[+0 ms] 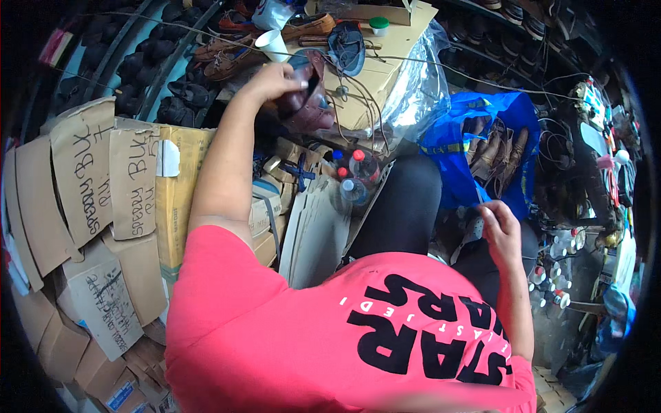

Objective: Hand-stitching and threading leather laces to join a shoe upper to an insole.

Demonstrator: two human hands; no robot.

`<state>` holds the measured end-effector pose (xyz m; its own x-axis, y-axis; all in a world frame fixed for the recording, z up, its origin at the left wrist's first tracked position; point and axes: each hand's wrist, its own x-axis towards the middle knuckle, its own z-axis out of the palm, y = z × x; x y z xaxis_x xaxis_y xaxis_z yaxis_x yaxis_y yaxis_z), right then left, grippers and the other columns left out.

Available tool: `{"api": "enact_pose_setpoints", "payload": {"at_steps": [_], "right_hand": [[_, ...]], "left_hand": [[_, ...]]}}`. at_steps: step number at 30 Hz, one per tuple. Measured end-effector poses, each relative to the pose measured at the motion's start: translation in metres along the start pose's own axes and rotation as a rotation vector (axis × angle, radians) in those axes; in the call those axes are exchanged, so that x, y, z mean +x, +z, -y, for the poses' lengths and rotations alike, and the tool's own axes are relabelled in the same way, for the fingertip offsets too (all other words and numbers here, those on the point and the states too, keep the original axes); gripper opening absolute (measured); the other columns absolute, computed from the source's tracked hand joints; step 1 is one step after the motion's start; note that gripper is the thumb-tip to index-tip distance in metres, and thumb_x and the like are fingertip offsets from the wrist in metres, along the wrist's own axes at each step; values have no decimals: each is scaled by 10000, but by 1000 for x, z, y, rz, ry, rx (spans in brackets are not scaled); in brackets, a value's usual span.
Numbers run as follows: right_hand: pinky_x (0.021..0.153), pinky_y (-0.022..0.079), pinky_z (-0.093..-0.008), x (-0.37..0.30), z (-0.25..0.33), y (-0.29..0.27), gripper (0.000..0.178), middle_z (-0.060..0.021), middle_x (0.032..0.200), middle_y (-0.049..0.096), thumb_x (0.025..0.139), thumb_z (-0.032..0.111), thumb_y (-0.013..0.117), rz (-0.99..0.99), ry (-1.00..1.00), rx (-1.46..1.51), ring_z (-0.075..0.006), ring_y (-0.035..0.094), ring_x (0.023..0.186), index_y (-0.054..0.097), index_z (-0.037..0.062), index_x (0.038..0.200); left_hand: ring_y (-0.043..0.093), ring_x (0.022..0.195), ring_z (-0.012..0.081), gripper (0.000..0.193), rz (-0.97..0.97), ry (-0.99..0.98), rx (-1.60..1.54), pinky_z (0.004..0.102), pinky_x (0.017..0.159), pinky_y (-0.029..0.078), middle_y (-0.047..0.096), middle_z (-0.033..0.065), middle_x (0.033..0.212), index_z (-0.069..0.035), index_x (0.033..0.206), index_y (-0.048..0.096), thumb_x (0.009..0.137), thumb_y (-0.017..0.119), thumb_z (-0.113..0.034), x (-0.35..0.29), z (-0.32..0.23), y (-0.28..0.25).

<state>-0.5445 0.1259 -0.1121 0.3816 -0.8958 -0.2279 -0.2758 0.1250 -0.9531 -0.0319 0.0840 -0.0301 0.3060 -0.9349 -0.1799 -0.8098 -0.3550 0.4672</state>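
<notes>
My left hand (277,82) reaches to the near left of the work table. Its fingers are closed at the edge of a dark maroon leather piece (313,110), which looks like a shoe upper. Just beyond it stands a white paper cup (273,45). A dark blue-grey shoe (346,48) lies to the right of the leather. My right hand (503,230) is raised over my right thigh, near a blue bag (506,103) of brown shoes. Its thumb and fingers come together; whatever may be between them is too small to make out.
Several bottles (354,191) stand beside my left leg. Cardboard boxes (134,179) crowd the left side. Brown shoes (227,58) lie at the table's far left, and a green-lidded tub (379,26) stands on the table (392,62). Clear plastic sheeting (416,82) drapes its right edge.
</notes>
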Motion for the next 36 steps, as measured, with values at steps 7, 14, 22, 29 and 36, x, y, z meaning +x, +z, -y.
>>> {"api": "enact_pose_setpoints", "payload": {"at_steps": [7,14,22,29,36], "right_hand": [[674,480,-439,76,65,105,100,-135,885,634,790,119,603,352,-864,-521,-371,599,781,585,43,852],[998,397,-389,133,97,228,276,-122,1379,465,882,186,473,450,-978,-827,-287,493,1204,598,23,1067],[979,413,-386,167,98,238,275,-76,1395,457,852,158,461,515,-886,-848,-296,528,1160,658,54,1014],[906,461,-387,151,92,231,269,-127,1298,540,842,154,469,427,-1024,-873,-300,581,1072,662,52,998],[754,502,-405,153,80,168,218,-153,875,669,802,155,542,611,-769,-959,-324,650,836,670,60,951]], "left_hand": [[650,916,315,670,-445,123,182,376,808,496,667,220,943,14,983,655,616,769,-534,2,-32,-12],[650,872,345,535,-571,-10,136,402,791,494,687,182,874,-62,884,716,735,616,-567,-5,-30,-60],[571,533,117,469,-463,30,149,264,534,454,613,42,619,-14,771,682,814,657,-481,-95,-91,-122],[610,551,95,426,-61,5,-197,219,487,503,649,58,721,9,837,685,828,667,-416,-155,-139,-133],[485,486,96,409,440,48,375,276,458,388,550,25,560,19,706,650,760,725,-380,-136,-135,-82]]}}
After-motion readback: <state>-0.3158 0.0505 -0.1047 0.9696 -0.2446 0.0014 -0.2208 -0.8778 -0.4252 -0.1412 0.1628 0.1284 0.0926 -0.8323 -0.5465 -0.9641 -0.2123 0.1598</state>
